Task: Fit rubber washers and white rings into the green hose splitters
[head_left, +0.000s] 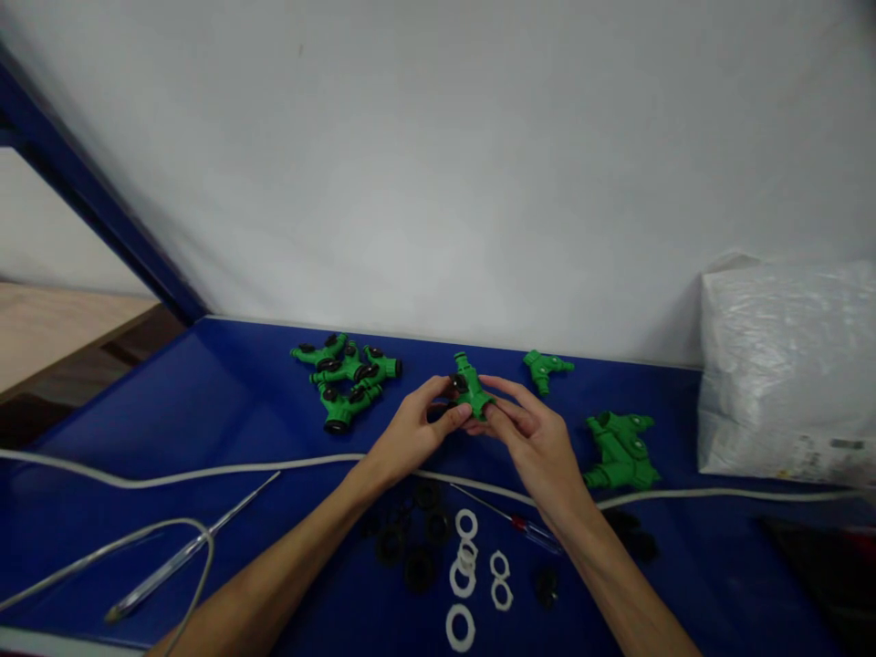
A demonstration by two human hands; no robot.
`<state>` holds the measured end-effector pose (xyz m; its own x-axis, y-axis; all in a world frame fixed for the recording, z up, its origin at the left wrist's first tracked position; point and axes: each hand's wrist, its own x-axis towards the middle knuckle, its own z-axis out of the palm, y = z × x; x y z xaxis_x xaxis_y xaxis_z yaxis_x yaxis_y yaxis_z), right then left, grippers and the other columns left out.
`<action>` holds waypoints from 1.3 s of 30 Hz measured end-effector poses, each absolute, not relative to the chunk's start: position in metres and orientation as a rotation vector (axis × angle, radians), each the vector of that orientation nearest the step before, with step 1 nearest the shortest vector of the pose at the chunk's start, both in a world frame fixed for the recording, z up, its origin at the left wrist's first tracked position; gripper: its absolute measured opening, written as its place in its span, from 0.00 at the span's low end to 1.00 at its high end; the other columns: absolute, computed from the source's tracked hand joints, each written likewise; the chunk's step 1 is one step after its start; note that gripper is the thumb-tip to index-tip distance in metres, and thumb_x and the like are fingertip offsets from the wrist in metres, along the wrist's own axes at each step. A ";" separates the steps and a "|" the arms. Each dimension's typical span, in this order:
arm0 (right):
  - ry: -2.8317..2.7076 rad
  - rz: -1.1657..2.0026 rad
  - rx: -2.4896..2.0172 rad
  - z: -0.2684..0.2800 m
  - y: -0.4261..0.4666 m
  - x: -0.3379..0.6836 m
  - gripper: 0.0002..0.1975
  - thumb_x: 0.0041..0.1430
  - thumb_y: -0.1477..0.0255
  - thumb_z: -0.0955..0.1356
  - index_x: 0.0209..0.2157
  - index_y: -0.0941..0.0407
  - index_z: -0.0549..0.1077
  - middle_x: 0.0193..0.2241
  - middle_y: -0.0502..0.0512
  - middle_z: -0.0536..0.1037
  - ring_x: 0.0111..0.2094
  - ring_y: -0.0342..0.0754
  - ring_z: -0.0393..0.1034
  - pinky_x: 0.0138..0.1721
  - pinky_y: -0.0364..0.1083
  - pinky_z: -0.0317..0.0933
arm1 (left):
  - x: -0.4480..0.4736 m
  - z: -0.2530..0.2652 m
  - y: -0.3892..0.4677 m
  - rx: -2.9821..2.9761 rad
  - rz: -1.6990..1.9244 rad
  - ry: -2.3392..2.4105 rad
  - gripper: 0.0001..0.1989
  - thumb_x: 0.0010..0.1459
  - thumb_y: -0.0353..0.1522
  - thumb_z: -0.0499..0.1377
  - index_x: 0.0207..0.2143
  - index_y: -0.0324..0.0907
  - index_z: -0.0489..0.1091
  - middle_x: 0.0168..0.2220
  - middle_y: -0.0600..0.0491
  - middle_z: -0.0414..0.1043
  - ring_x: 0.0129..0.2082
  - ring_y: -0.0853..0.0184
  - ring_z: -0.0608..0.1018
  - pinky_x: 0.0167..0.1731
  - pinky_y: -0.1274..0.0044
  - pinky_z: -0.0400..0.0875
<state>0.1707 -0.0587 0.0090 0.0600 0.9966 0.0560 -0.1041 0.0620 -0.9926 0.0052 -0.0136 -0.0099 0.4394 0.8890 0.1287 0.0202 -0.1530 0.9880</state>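
Between both hands, above the blue tabletop, is a green plastic hose Y-connector (474, 388) with a black valve knob on its left side. My left hand (430, 418) is closed on it, thumb in front. From the right, my right hand (524, 422) grips its lower end with the fingers; part of the connector is hidden behind them. Farther left lies a group of similar green connectors (348, 401) with black knobs and caps. A single green connector (544, 367) without visible black knobs rests right of my hands, and several more green pieces (621, 452) are piled nearer.
White rings (461, 628) and black rings (419, 569) lie in front of me. One screwdriver (537, 532) is by my right forearm, another long clear-handled one (164, 575) at left. A white cable (239, 469) crosses the table. At right stands a plastic-wrapped package (787, 374).
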 end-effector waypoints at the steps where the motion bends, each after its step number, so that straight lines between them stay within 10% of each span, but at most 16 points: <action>1: -1.126 1.171 -1.117 0.009 -0.059 0.170 0.18 0.60 0.64 0.71 0.50 0.55 0.74 0.37 0.54 0.84 0.33 0.49 0.80 0.42 0.50 0.74 | 0.005 -0.010 -0.013 1.524 0.939 0.832 0.19 0.62 0.41 0.61 0.51 0.40 0.70 0.51 0.45 0.74 0.53 0.55 0.74 0.54 0.66 0.68; 27: -1.283 0.902 -1.157 0.009 -0.060 0.167 0.10 0.61 0.63 0.71 0.39 0.55 0.77 0.34 0.54 0.82 0.32 0.49 0.78 0.38 0.48 0.73 | 0.002 -0.001 -0.011 1.384 0.869 0.765 0.15 0.63 0.40 0.58 0.44 0.39 0.75 0.44 0.49 0.75 0.48 0.59 0.74 0.52 0.71 0.63; 33: -1.383 0.928 -1.118 0.015 -0.065 0.163 0.10 0.61 0.64 0.71 0.41 0.54 0.78 0.36 0.54 0.81 0.36 0.50 0.78 0.42 0.48 0.72 | 0.003 -0.006 -0.008 1.053 0.820 0.624 0.18 0.60 0.40 0.55 0.42 0.34 0.75 0.25 0.51 0.73 0.24 0.67 0.72 0.28 0.75 0.66; 39: -1.520 0.909 -1.112 0.013 -0.067 0.160 0.10 0.61 0.66 0.72 0.44 0.52 0.77 0.37 0.52 0.80 0.38 0.49 0.76 0.44 0.48 0.70 | -0.001 -0.007 -0.011 1.028 0.738 0.719 0.32 0.64 0.43 0.45 0.65 0.35 0.60 0.15 0.59 0.63 0.13 0.71 0.64 0.15 0.80 0.54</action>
